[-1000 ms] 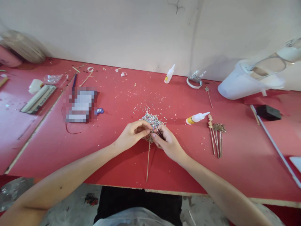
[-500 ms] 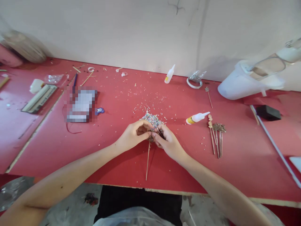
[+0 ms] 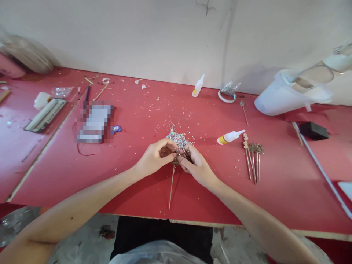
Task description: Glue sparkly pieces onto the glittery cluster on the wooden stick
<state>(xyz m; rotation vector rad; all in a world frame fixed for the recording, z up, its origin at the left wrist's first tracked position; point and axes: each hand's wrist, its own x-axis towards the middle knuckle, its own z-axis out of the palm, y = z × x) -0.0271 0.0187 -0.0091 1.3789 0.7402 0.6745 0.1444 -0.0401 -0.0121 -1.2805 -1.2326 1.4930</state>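
Just on the person's side of the bead pile (image 3: 178, 138), the left hand (image 3: 154, 156) and right hand (image 3: 198, 164) pinch a gold stick (image 3: 172, 187) by its ornate head, fingers nearly meeting; the right also holds apparent tweezers (image 3: 187, 154). A light, steady pinch seems best.

You are in what looks like a small craft workshop: your red surface (image 3: 275, 209) carries a heap of tiny coloured bits (image 3: 178, 138), two squeeze bottles (image 3: 230, 137) with yellow labels and a row of metal sticks (image 3: 254, 168) with ornate heads, above a grey, littered floor (image 3: 82, 238) and before a plain, marked wall (image 3: 137, 36).
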